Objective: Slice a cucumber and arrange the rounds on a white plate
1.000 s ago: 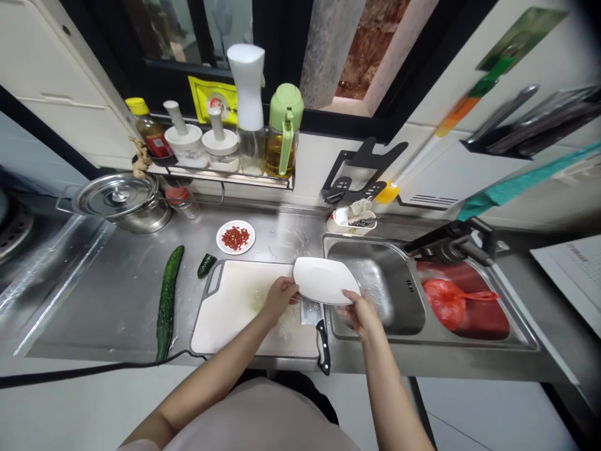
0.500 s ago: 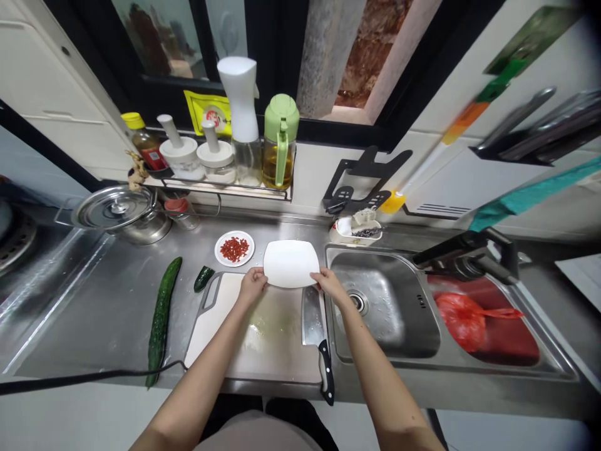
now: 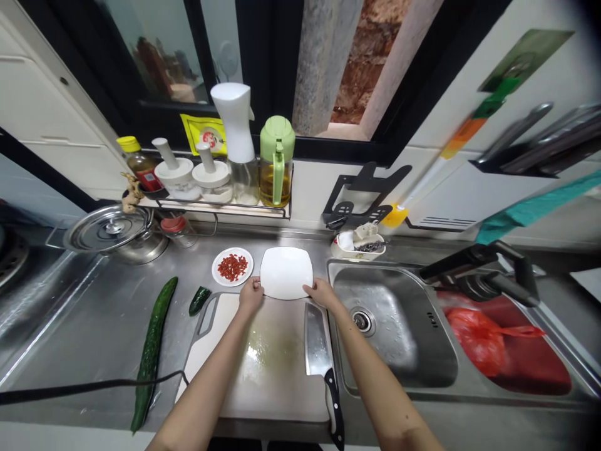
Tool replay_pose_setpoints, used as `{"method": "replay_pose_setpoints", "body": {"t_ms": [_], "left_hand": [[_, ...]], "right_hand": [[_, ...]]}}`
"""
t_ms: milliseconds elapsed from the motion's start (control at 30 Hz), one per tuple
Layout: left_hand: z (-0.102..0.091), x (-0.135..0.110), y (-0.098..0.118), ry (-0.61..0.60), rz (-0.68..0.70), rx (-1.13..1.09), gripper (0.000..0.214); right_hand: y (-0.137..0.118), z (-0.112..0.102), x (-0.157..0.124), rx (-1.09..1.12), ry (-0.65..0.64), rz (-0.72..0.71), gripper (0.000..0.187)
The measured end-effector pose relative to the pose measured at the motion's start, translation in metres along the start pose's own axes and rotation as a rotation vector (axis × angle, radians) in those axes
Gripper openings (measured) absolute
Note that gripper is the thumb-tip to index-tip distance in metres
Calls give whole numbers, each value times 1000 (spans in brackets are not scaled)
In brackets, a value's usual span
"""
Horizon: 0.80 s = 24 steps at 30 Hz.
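Left hand (image 3: 251, 295) and right hand (image 3: 322, 293) each pinch a near corner of a white plate (image 3: 286, 272), closed on its rim. It is by the far edge of the cutting board (image 3: 277, 382), face up, with one side facing the window (image 3: 173, 69). I cannot tell which way it is longer, or if it touches the counter (image 3: 94, 326). Just to its left is a small dish (image 3: 216, 274) of red bits (image 3: 233, 267). On the rack (image 3: 253, 212), a yellow packet (image 3: 193, 133) has a round red mark (image 3: 211, 138) and a bottle (image 3: 140, 165) has a red label (image 3: 151, 180); their words are too small to read.
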<state>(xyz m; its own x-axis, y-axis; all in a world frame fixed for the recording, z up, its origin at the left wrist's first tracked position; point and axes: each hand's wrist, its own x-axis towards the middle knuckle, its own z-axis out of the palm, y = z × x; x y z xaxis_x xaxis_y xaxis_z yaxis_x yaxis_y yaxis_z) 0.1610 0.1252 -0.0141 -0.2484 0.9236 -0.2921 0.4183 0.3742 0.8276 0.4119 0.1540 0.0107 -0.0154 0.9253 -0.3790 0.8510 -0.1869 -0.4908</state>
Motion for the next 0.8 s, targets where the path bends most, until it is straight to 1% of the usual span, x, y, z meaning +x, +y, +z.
{"method": "replay_pose_setpoints", "body": {"t_ms": [100,200,367,467,800], "left_hand": [[1,0,2,41,-17,44,31],[1,0,3,42,-15,83,32],[0,0,6,46,-46,147,32],[0,1,7,41,-56,148,31],[0,2,5,52,-45,136,32]], "right_hand": [[-4,-2,0,-74,-24,0,26],[-10,-5,-2,-140,-47,11,27],[-18,-8,-6,-174,-101,61,32],[-19,-9,-6,-200,-118,82,34],[-19,-8,1,-240,-158,72,39]]}}
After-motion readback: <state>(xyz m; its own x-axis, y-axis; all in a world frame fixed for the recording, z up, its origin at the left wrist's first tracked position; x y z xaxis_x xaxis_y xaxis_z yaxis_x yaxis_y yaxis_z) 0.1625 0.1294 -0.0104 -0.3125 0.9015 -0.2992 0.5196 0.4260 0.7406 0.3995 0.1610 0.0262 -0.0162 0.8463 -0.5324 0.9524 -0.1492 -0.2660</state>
